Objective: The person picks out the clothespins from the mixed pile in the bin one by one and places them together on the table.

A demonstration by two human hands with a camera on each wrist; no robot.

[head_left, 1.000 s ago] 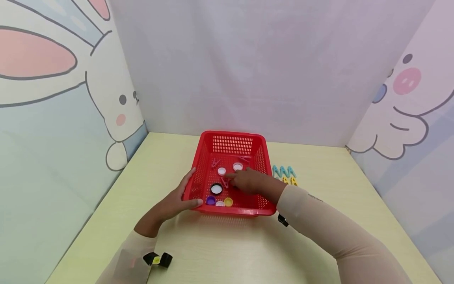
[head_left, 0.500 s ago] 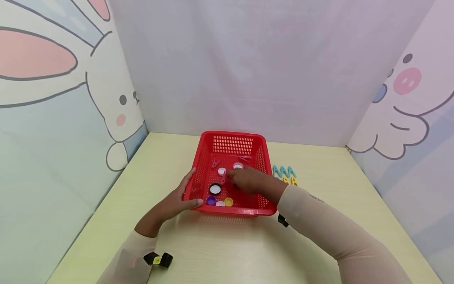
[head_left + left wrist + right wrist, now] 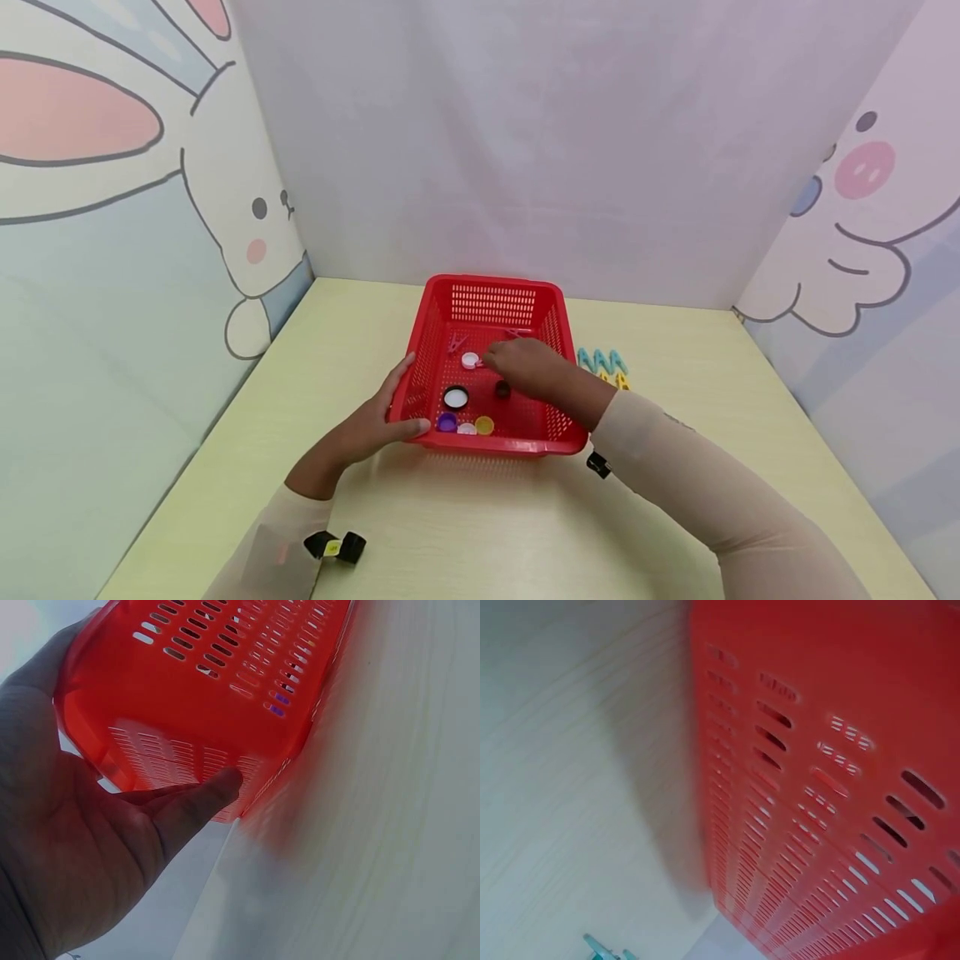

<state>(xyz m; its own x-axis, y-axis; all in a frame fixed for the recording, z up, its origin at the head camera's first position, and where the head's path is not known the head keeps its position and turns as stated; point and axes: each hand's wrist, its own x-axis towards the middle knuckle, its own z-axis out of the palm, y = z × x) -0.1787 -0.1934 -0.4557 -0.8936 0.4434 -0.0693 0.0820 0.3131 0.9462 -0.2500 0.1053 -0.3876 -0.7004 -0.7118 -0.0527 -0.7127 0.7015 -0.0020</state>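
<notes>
1. Red plastic basket (image 3: 487, 445) near the back edge of the desk (image 3: 457, 533); inside it, a pink clip (image 3: 480, 363) shows at the fingertips of my right hand (image 3: 525, 367), beside a small white cap (image 3: 469, 360).
2. My right grip looks narrow, pinching that clip, though the hand hides most of it. My left hand (image 3: 375, 423) is spread wide, fingers straight, against the basket corner closest to the desk's near-left corner.
3. To do this well, I'd brace the basket with the left hand and lift the clip straight up, clear of the cap and basket walls, with a pinch firm enough that it doesn't swivel.
4. The clip's visible end points toward the desk's left edge. Its long axis seems to run roughly along the back edge; its tilt I cannot tell.
5. Between basket and the desk's right edge, three blue clips (image 3: 600, 358) sit in a row, narrow ends toward the back edge.
</notes>
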